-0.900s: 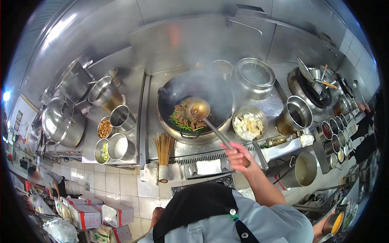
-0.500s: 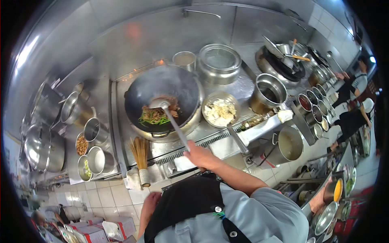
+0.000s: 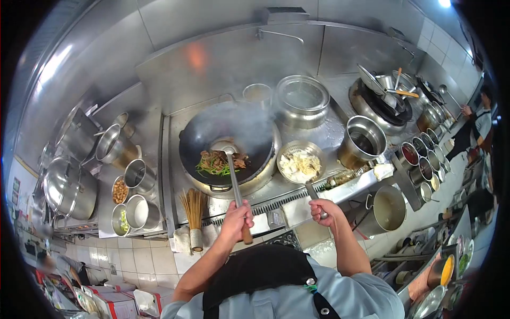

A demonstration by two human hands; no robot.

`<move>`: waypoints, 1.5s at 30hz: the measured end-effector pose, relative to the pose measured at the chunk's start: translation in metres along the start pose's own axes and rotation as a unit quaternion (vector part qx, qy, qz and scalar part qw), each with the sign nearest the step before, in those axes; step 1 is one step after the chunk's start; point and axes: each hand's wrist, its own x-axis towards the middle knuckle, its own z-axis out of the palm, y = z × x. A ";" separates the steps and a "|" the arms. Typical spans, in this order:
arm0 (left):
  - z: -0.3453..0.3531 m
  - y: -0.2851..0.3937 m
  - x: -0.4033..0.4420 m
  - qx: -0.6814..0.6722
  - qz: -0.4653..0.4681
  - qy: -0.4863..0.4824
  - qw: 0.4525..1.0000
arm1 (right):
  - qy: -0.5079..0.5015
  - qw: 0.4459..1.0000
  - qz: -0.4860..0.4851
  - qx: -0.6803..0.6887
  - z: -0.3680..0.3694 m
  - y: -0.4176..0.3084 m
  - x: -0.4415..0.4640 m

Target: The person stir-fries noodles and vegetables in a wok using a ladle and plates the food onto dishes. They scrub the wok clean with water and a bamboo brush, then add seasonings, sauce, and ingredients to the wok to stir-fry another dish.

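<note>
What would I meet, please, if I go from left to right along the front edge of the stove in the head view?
Crumpled towel → stick brush → left hand around the ladle handle → white cloth → right hand around the pan handle.

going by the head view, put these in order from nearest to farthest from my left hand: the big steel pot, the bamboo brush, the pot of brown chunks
From the left hand:
1. bamboo brush, just to its left
2. pot of brown chunks, farther left
3. big steel pot, far left
</note>
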 end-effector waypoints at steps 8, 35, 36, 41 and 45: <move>-0.030 0.055 -0.057 0.181 0.061 0.018 0.981 | 0.137 0.931 -0.202 -0.270 0.097 -0.015 -0.066; -0.043 0.074 -0.044 0.115 0.098 0.056 0.987 | 0.137 0.644 -0.364 -0.659 0.188 -0.026 0.039; -0.043 0.072 -0.045 0.125 0.104 0.058 0.985 | 0.141 0.691 -0.353 -0.615 0.195 -0.029 0.026; -0.024 0.075 -0.050 0.187 0.118 0.047 0.974 | 0.188 0.657 -0.440 -0.582 0.174 0.009 0.054; -0.010 0.074 -0.026 0.148 0.121 0.050 0.980 | 0.116 0.799 -0.323 -0.493 0.164 -0.007 0.018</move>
